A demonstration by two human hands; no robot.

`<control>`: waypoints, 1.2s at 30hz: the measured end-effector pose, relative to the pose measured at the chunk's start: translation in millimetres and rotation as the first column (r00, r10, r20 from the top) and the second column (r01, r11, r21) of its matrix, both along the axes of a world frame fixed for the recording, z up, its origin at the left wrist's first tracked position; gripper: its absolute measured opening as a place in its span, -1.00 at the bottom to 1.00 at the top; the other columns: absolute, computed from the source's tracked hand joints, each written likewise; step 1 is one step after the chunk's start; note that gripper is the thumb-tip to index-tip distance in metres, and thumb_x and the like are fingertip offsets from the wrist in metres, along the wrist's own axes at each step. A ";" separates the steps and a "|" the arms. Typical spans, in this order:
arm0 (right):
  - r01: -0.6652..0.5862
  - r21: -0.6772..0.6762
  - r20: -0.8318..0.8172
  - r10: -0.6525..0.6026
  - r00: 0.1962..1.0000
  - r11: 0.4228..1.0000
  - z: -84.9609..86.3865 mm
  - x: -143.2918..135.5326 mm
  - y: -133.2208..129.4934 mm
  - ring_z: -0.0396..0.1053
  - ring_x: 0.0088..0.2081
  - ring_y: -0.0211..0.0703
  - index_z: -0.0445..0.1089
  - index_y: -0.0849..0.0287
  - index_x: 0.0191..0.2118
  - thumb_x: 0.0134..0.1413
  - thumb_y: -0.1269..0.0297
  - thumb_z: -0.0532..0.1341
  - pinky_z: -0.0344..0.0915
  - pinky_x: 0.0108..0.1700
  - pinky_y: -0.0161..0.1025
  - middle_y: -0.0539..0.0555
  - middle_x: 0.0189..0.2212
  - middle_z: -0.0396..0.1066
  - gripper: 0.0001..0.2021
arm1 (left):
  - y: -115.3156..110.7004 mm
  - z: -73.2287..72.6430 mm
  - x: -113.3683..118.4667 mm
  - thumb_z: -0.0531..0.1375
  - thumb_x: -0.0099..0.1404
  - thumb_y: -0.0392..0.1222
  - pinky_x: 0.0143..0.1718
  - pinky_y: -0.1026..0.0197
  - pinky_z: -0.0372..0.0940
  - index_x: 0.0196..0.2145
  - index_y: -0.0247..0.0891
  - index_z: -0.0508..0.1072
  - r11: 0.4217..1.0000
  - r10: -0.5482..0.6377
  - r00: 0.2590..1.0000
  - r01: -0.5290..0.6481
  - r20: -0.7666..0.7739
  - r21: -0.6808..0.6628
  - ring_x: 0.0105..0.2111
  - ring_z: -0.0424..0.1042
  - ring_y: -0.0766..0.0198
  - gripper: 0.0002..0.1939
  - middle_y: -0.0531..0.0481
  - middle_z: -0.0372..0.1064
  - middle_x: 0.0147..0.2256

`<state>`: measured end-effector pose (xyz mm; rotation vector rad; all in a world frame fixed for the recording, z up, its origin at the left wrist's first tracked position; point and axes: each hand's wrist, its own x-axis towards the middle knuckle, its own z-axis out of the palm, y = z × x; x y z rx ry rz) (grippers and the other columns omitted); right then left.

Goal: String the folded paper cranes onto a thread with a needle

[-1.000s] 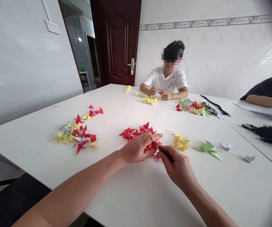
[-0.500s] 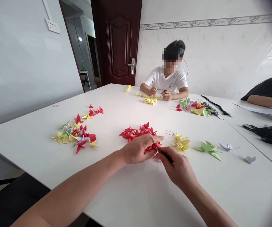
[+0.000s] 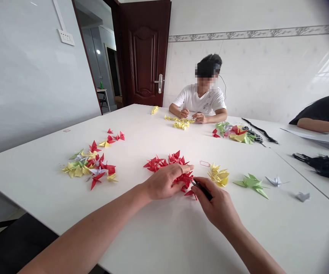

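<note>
A pile of red folded paper cranes (image 3: 178, 158) lies on the table in front of me. My left hand (image 3: 166, 182) arches over its near side, index finger stretched out to the right and thumb below. Between that thumb and the fingers sits a red paper crane (image 3: 186, 179). My right hand (image 3: 218, 203) is closed round a slim black tool (image 3: 203, 189) with a narrow greyish tip. That tip touches or nearly touches the crane at my left hand. Another red crane (image 3: 191, 194) rests just below it.
Yellow cranes (image 3: 218, 175), a green crane (image 3: 251, 184) and white folded pieces (image 3: 277, 181) lie to the right. A mixed-colour heap (image 3: 91, 163) is at left. Across the white table (image 3: 141, 236), a person (image 3: 201, 99) handles yellow cranes; another person's arm (image 3: 321, 125) rests at far right.
The view has tilted up slightly. The black tool's tip has drawn a little down and right, and more of the red crane by my left thumb shows.
</note>
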<state>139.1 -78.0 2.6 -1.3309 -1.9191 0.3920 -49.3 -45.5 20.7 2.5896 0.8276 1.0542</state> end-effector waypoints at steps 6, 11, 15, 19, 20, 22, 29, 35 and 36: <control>0.190 -0.011 -0.038 -0.190 0.981 0.982 4.4 10.6 6.8 0.43 -0.31 -0.11 0.37 0.14 -0.20 0.02 0.04 0.11 0.31 -0.32 -0.25 0.08 -0.34 0.48 -0.68 | 11.7 0.2 -12.9 0.06 0.21 -0.38 -0.01 0.12 0.30 0.03 -0.27 0.25 0.991 0.115 0.991 -0.119 0.072 0.053 -0.02 0.34 0.20 -0.59 -0.14 0.36 -0.03; 0.315 -0.144 0.013 -0.317 0.949 0.938 5.3 17.9 13.1 0.42 -0.31 -0.07 0.39 0.10 -0.16 -0.08 -0.08 0.14 0.31 -0.32 -0.21 0.06 -0.36 0.48 -0.57 | 19.5 -5.6 -20.4 0.09 0.19 -0.33 -0.04 0.11 0.30 0.03 -0.29 0.27 0.980 0.194 0.980 -0.195 0.053 0.026 -0.07 0.37 0.20 -0.59 -0.14 0.39 -0.08; 0.317 -0.195 0.021 -0.319 0.948 0.928 -3.3 23.8 19.8 0.42 -0.26 0.02 0.40 0.08 -0.18 -0.18 -0.14 0.14 0.31 -0.28 -0.14 0.09 -0.32 0.49 -0.51 | 24.8 -4.6 -24.1 0.14 0.16 -0.28 0.02 0.12 0.25 -0.06 -0.31 0.35 0.972 0.207 0.976 -0.213 0.071 0.102 -0.05 0.34 0.19 -0.65 -0.16 0.39 -0.09; 0.330 -0.205 0.052 -0.326 0.944 0.922 -15.6 30.7 28.6 0.43 -0.27 0.09 0.42 0.02 -0.22 -0.28 -0.20 0.17 0.32 -0.32 -0.08 0.08 -0.32 0.50 -0.49 | 31.4 8.5 -43.9 0.12 0.18 -0.27 0.03 0.18 0.22 -0.14 -0.30 0.41 0.917 0.398 0.916 -0.397 -0.045 0.020 -0.06 0.33 0.23 -0.73 -0.13 0.38 -0.08; 0.323 -0.202 0.060 -0.318 0.946 0.924 -18.0 32.2 30.2 0.44 -0.28 0.10 0.42 0.01 -0.22 -0.28 -0.21 0.17 0.33 -0.33 -0.07 0.07 -0.32 0.50 -0.49 | 31.9 13.1 -52.4 0.12 0.18 -0.24 0.03 0.17 0.21 -0.11 -0.27 0.41 0.863 0.495 0.858 -0.504 -0.137 -0.038 -0.04 0.31 0.21 -0.70 -0.11 0.35 -0.06; 0.303 -0.194 0.071 -0.294 0.953 0.933 -21.4 34.7 32.2 0.45 -0.31 0.10 0.42 0.00 -0.21 -0.27 -0.21 0.17 0.34 -0.36 -0.06 0.07 -0.31 0.51 -0.49 | 31.2 21.4 -72.3 0.12 0.16 -0.20 0.03 0.05 0.19 -0.05 -0.23 0.37 0.686 0.652 0.682 -0.716 -0.332 -0.125 0.02 0.25 0.09 -0.64 -0.13 0.29 0.00; 0.257 -0.165 0.089 -0.245 0.966 0.952 -26.8 38.4 37.3 0.46 -0.34 0.09 0.44 0.00 -0.24 -0.27 -0.22 0.17 0.35 -0.41 -0.09 0.07 -0.32 0.52 -0.50 | 42.7 20.6 -127.9 0.08 0.17 -0.06 -0.05 -0.12 0.19 0.05 -0.25 0.26 0.289 0.765 0.348 -0.937 -0.542 -0.195 0.15 0.05 -0.19 -0.51 -0.33 0.04 0.16; 0.267 -0.126 0.018 -0.267 0.963 0.955 -23.7 30.3 31.6 0.44 -0.27 0.09 0.44 0.04 -0.24 -0.20 -0.15 0.17 0.32 -0.31 -0.11 0.07 -0.32 0.52 -0.55 | 90.9 13.3 -156.5 0.16 0.11 0.00 0.02 -0.25 0.09 0.14 -0.17 0.17 0.245 0.775 0.289 -0.957 -0.562 -0.154 0.23 -0.23 -0.33 -0.35 -0.28 -0.28 0.27; 0.266 -0.117 -0.013 -0.270 0.963 0.957 -21.4 27.5 29.0 0.43 -0.25 0.09 0.43 0.05 -0.23 -0.17 -0.13 0.16 0.31 -0.27 -0.11 0.08 -0.31 0.51 -0.57 | 99.8 14.6 -162.5 0.19 0.08 -0.03 0.03 -0.27 0.06 0.14 -0.15 0.17 0.265 0.776 0.294 -0.955 -0.559 -0.134 0.23 -0.27 -0.34 -0.34 -0.25 -0.30 0.28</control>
